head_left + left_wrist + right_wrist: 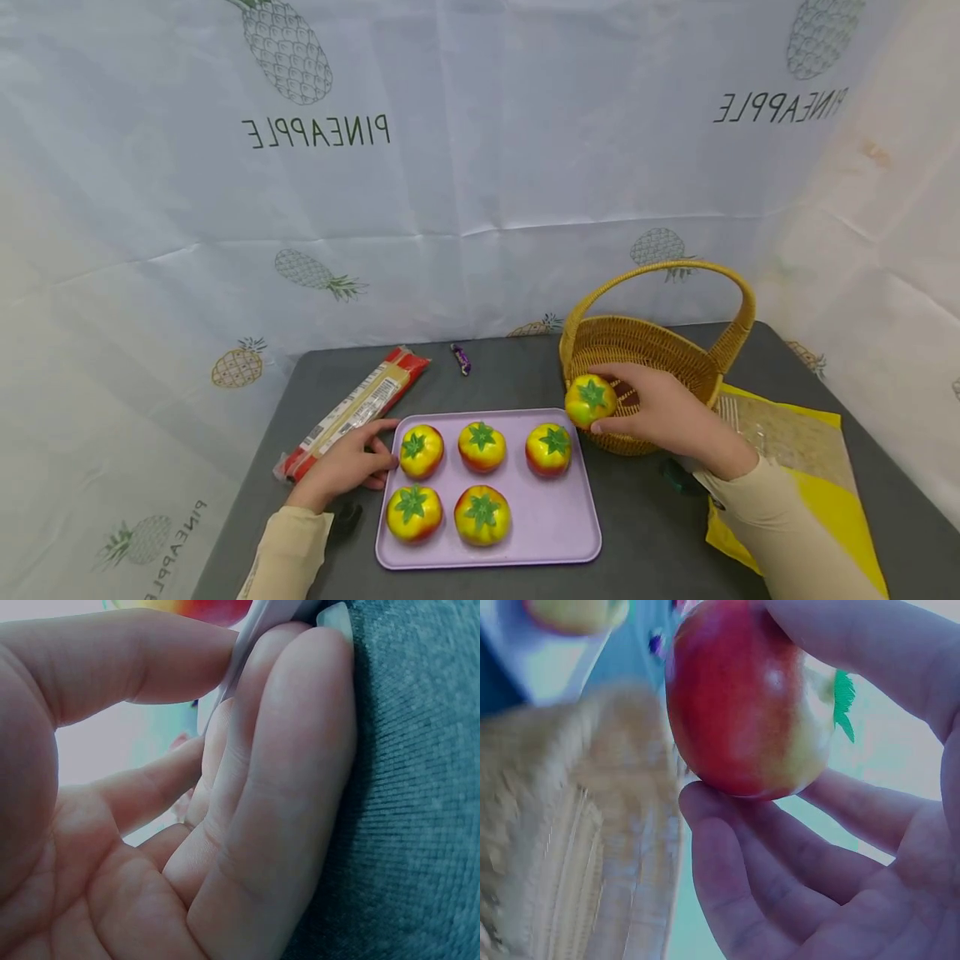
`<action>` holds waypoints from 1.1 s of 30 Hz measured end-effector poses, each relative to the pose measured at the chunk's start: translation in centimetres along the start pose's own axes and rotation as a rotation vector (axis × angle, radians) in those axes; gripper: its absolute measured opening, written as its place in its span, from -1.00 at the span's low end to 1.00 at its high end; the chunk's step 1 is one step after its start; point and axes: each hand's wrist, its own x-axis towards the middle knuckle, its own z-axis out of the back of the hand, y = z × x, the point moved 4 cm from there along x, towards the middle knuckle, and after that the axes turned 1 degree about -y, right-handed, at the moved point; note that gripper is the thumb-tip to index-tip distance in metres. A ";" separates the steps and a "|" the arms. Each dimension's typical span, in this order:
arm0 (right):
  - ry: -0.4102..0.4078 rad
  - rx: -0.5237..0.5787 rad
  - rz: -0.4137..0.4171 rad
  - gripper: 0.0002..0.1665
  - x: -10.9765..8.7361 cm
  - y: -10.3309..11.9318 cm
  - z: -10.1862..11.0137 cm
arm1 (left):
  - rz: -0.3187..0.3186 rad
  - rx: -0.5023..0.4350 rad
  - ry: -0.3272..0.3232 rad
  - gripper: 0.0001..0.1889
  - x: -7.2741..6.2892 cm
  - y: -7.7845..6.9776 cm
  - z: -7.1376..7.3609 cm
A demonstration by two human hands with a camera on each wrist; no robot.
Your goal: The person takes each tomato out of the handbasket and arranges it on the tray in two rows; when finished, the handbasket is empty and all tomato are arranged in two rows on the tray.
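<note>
My right hand [667,412] grips a yellow-and-red toy fruit [590,402] with a green star-shaped cap, thumb on one side and fingers on the other. It holds the fruit at the left front rim of a wicker basket [652,346] with a tall arched handle. In the right wrist view, the fruit's red underside [735,705] faces the camera beside the blurred basket wall [622,750]. My left hand [348,462] pinches the left edge of a lilac tray [551,525], its rim between thumb and fingers [300,727]. Several matching fruits [482,447] sit on the tray in two rows.
Behind the left hand lies a long red-and-clear packet [360,408]. A small purple-wrapped candy [461,360] is near the table's back edge. Right of the basket, a yellow-edged pouch [832,500] lies flat under the right forearm. A pineapple-print curtain [465,167] hangs behind the table.
</note>
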 end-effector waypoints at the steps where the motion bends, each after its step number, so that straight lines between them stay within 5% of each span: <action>1: 0.000 0.008 0.008 -0.08 -0.3 0.4 -0.3 | -0.001 0.002 0.001 -0.29 0.0 0.0 0.0; 14: 0.099 0.075 0.071 -0.06 -3.6 3.9 -4.8 | -0.005 -0.008 0.006 -0.28 -0.1 -0.1 0.1; 33: 0.262 0.152 0.015 -0.09 -5.7 3.5 -9.2 | 0.027 0.000 -0.010 -0.28 0.1 0.1 0.0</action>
